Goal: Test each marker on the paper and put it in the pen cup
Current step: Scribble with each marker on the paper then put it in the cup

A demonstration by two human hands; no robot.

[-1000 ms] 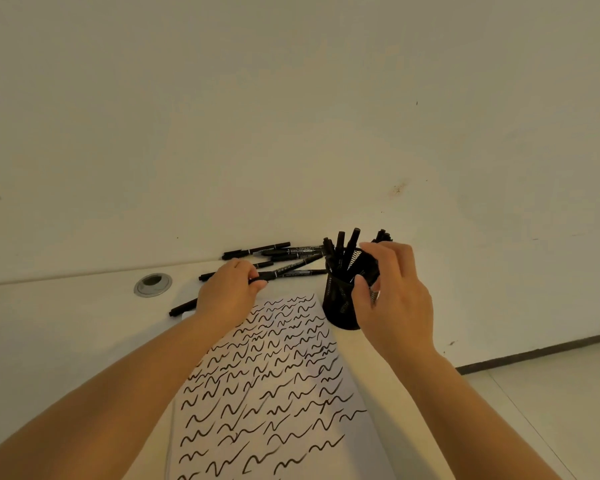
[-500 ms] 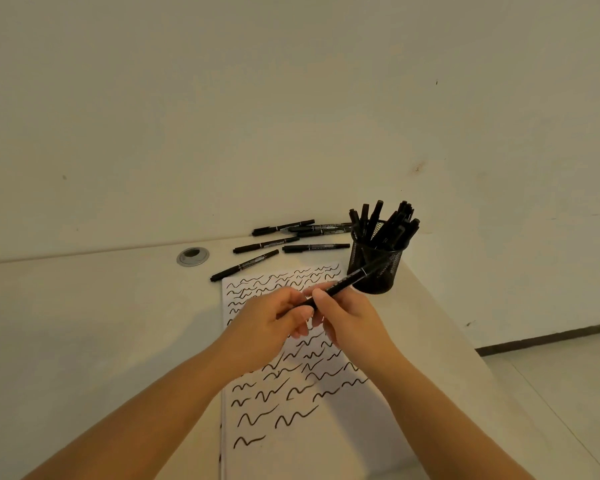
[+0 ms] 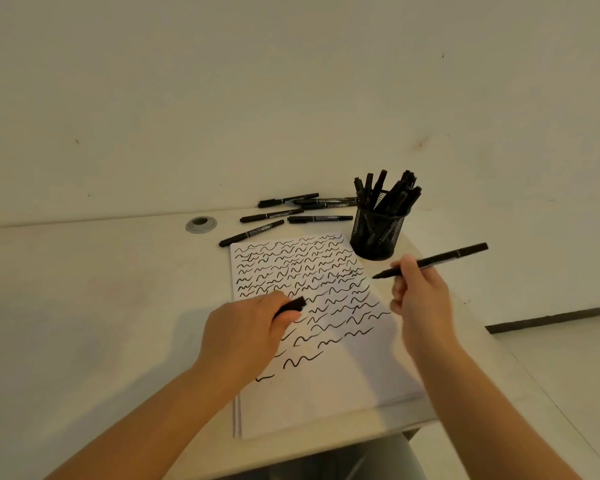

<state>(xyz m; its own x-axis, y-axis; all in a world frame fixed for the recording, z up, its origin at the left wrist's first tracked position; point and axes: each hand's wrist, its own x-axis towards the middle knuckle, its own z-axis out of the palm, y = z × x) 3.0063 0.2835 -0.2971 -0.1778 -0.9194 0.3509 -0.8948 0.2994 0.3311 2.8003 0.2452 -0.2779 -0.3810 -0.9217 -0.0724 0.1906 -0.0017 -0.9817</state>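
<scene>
Now my right hand [image 3: 418,296] pinches the marker [image 3: 433,260] mid-barrel above the paper [image 3: 343,386], near the cup [image 3: 376,233]; it's light, stiff, slick. My left hand [image 3: 246,334] grips what looks like its cap [image 3: 291,303].

We have one view only, worn on the person's head. It looks forward and down across the worktop [image 3: 84,306] towards the bare wall [image 3: 291,81] behind it. Both forearms reach in from the bottom edge, close to the lens. At lower right we see a strip of floor [image 3: 568,358].
</scene>
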